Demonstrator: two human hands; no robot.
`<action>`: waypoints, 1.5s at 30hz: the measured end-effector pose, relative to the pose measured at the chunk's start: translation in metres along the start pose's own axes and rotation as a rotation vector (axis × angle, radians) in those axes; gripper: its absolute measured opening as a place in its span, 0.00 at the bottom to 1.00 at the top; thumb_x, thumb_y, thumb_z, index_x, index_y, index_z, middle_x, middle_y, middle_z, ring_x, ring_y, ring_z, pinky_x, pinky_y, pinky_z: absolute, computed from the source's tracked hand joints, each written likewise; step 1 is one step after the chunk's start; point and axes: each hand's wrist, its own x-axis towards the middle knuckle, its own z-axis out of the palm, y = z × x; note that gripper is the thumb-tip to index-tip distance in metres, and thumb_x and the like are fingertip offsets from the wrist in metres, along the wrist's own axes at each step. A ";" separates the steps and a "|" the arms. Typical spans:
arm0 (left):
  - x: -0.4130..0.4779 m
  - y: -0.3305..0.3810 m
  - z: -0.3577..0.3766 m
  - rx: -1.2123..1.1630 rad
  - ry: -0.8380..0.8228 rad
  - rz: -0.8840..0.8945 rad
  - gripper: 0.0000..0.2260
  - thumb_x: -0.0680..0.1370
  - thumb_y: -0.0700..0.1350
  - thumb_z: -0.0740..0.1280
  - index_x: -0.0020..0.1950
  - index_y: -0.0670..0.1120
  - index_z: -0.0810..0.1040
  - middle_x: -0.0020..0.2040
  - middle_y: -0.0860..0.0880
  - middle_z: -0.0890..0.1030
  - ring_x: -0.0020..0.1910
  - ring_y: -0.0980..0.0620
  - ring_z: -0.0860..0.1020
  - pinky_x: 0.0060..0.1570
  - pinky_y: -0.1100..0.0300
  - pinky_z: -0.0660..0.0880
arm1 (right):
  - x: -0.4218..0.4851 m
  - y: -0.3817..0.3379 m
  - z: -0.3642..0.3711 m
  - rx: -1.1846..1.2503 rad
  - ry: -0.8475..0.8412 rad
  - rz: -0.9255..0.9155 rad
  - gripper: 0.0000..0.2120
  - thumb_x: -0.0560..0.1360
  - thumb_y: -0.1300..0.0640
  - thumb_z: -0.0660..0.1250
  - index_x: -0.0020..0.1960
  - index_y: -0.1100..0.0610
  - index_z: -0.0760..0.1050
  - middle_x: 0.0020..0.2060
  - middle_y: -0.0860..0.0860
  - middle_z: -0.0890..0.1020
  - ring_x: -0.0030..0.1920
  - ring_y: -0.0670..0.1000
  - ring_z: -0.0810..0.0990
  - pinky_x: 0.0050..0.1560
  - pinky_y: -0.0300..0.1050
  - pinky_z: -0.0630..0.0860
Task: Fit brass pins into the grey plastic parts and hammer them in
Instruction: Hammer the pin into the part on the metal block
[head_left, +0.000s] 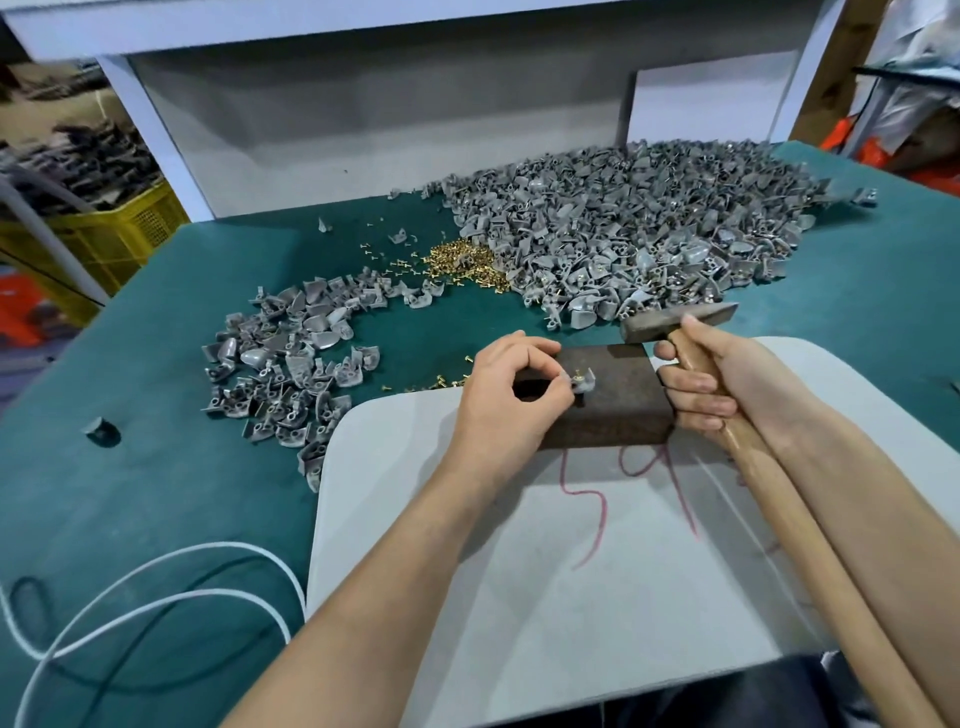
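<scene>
On the middle of the dark block's (618, 415) top, left hand (498, 395) pinches grey part (584, 383) with brass pin (576, 372) standing in it; right hand (727, 374) fingers (696, 387) wrapped round hammer (675, 325) handle, head just above block's far right corner.

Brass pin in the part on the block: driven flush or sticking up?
Sticking up. The brass pin stands above the grey part, which the left hand pinches on the block; the hammer hangs clear.

The tabletop (130, 364) is shown teal, the plastic parts (623, 218) grey, the brass pins (462, 260) golden, the block (618, 410) rust-brown, the hammer handle (769, 483) tan, the board (571, 597) pale grey with red scrawl, the crate (119, 234) yellow.
</scene>
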 end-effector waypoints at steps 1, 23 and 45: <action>0.000 0.000 0.000 0.009 -0.010 0.005 0.11 0.73 0.38 0.69 0.35 0.52 0.74 0.53 0.57 0.79 0.63 0.63 0.67 0.60 0.74 0.59 | 0.000 0.000 0.000 -0.003 0.003 -0.004 0.17 0.78 0.46 0.51 0.37 0.56 0.65 0.16 0.48 0.60 0.11 0.43 0.58 0.15 0.30 0.60; 0.001 0.000 0.001 0.065 0.010 0.060 0.11 0.72 0.35 0.71 0.38 0.49 0.74 0.54 0.49 0.79 0.58 0.56 0.70 0.54 0.76 0.61 | -0.038 -0.024 0.079 -1.201 0.250 -0.218 0.20 0.82 0.48 0.51 0.36 0.59 0.65 0.20 0.57 0.69 0.15 0.53 0.67 0.17 0.38 0.65; -0.012 0.013 0.001 0.171 0.120 0.284 0.07 0.72 0.40 0.69 0.43 0.51 0.75 0.43 0.61 0.78 0.51 0.62 0.75 0.72 0.49 0.55 | -0.026 -0.034 0.027 -0.256 0.206 -0.143 0.19 0.82 0.47 0.50 0.37 0.56 0.64 0.16 0.48 0.60 0.13 0.44 0.56 0.17 0.29 0.58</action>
